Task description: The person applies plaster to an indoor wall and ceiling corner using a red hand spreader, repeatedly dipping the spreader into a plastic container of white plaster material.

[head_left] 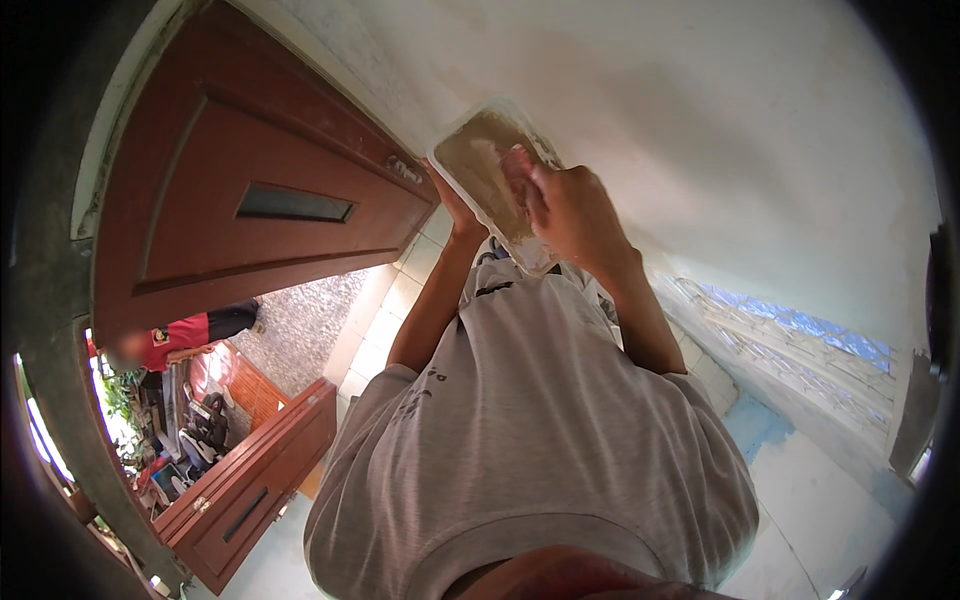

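A rectangular tray (468, 150) with a pale, smeared rim is held up in front of my chest, close to the wall. Wet-looking grey-brown paste coats its inside, with a lighter streak near the middle. My left hand (460, 208) grips the tray's left side; most of its fingers are hidden behind the tray. Over the tray's right half, my right hand (572, 208) is closed, its fingers pointing into the tray. A reddish patch shows at those fingers, but blur hides whether it is a tool.
A pale, patchy wall (720, 130) rises ahead and right. On the left stands a brown panelled door (290, 150) with a handle, and a second door leaf (250, 500) is lower down. Through the doorway are a person in a red shirt (185, 338) and a motorbike (205, 425).
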The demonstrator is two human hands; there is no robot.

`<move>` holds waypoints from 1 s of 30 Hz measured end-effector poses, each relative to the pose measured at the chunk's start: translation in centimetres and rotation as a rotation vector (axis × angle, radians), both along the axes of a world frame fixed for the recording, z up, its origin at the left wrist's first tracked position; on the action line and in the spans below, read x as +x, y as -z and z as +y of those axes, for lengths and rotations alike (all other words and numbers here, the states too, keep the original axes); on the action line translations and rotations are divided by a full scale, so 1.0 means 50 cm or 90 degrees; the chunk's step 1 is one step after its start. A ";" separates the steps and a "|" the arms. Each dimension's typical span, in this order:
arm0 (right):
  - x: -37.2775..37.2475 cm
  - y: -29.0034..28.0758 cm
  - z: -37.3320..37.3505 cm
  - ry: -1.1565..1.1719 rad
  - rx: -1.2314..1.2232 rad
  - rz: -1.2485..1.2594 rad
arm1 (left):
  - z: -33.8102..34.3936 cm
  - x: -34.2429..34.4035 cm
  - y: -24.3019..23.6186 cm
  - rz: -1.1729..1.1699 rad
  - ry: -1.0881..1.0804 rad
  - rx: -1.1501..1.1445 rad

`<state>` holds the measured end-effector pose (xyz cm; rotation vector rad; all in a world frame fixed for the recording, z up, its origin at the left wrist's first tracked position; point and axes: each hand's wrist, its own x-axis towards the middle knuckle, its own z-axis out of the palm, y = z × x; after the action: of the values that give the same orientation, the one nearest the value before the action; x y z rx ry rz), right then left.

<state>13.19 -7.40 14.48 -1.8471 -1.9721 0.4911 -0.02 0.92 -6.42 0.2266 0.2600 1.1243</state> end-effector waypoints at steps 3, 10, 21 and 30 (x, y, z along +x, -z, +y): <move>0.000 -0.022 -0.014 0.124 -0.081 0.069 | -0.012 0.012 0.021 0.044 -0.016 -0.105; -0.043 0.059 -0.030 0.034 0.038 -0.021 | -0.012 -0.015 0.077 0.030 0.047 -0.033; 0.091 0.022 -0.091 0.300 0.086 0.421 | -0.045 0.042 -0.026 0.113 0.072 0.003; 0.089 0.035 -0.123 0.329 0.165 0.932 | -0.073 0.060 -0.120 0.155 0.104 0.004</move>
<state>17.64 -13.57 12.72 -1.0852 -0.5185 0.9517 2.97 -2.71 -0.42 0.3849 0.4454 0.9361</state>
